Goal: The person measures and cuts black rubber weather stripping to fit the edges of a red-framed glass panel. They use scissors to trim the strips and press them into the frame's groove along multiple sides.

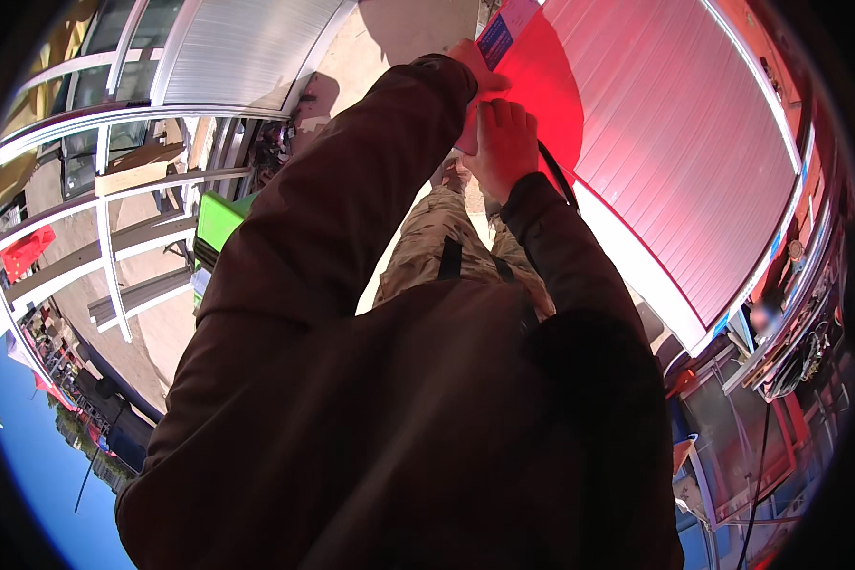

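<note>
My left hand reaches out at the upper middle, its fingers curled beside the near edge of a large ribbed panel that looks pink in the light. Just below it, my right hand is closed, fingers bent at the same edge. What either hand grips is hidden behind the fingers. A deep red patch with a curved border lies on the panel beside both hands. Close by is a blue and white label. From my right hand a black cable curves down past the wrist.
At left stand white metal frames and another ribbed panel. A bright green bin is beside my left arm. Tangled cables and framed panes crowd the right side. My legs in camouflage trousers are below my hands.
</note>
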Demonstrator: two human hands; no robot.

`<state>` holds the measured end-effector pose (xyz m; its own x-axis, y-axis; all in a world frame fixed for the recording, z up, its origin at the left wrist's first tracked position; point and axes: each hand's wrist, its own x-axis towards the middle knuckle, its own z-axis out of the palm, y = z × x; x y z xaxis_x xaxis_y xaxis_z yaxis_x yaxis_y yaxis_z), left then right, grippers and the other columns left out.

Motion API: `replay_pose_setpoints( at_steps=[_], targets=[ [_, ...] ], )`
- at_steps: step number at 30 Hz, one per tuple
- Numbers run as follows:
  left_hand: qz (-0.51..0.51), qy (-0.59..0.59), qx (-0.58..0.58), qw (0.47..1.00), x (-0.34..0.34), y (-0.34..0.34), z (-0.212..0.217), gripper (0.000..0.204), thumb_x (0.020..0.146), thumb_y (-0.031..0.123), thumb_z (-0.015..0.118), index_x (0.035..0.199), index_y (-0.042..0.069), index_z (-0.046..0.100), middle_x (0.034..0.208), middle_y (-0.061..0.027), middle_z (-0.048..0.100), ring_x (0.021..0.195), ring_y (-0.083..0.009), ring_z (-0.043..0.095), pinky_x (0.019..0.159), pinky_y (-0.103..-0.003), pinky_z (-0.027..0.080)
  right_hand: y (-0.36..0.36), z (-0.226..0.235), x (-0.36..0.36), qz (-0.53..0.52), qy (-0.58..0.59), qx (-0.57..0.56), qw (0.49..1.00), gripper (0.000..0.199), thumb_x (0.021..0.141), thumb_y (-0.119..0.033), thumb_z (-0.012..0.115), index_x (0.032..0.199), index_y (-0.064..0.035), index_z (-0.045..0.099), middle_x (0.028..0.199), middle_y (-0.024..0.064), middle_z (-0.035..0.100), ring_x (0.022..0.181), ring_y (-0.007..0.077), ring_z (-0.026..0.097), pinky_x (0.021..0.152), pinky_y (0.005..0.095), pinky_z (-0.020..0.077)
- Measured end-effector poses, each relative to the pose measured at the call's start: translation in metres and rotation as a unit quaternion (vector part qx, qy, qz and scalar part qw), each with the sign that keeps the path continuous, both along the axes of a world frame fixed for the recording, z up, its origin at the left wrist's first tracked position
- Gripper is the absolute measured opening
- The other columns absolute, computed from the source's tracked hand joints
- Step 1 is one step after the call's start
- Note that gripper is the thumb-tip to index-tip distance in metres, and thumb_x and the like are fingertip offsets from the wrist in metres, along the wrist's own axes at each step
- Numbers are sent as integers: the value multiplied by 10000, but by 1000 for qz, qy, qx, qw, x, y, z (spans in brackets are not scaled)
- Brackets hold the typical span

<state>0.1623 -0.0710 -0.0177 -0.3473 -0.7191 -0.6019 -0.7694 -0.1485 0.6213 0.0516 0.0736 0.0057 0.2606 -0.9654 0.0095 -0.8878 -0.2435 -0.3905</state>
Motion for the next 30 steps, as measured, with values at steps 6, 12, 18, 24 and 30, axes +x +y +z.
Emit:
replay_pose_setpoints(
  at_steps=[6,12,18,24,30],
  targets=[
    [101,2,-304,947,16,48,20,638,702,341,811,1230,48,605,1243,-179,608,1213,-332,553,1041,-449,432,36,47,-49,-76,-47,-13,996,727,722,-292,796,1337,-49,494,1282,131,537,1194,340,484,1023,462,363],
    [-147,178,-354,906,-6,96,22,212,765,185,750,968,126,740,1017,-45,664,1043,-275,591,916,-434,465,111,47,-114,-247,-46,84,964,219,772,-187,750,944,-78,668,1025,110,661,1030,358,564,955,466,412],
    [-170,187,-297,921,-24,89,6,150,757,201,763,890,134,754,928,-49,666,980,-287,604,867,-444,480,149,56,-140,-337,-443,333,762,195,949,-194,649,939,-2,617,663,42,617,531,121,566,497,276,438],
    [-129,140,-222,956,-35,82,7,139,740,209,775,862,147,754,908,-38,667,949,-281,613,846,-447,479,226,132,-304,-423,-442,385,691,200,972,-184,608,915,8,627,590,20,561,409,72,443,389,224,324],
    [-227,172,-311,907,-99,118,15,141,759,205,770,896,193,741,906,-1,646,946,-241,597,851,-418,451,191,86,-364,-317,-170,217,907,178,874,-115,639,1024,-33,690,829,96,710,733,197,676,709,317,533]
  ],
)
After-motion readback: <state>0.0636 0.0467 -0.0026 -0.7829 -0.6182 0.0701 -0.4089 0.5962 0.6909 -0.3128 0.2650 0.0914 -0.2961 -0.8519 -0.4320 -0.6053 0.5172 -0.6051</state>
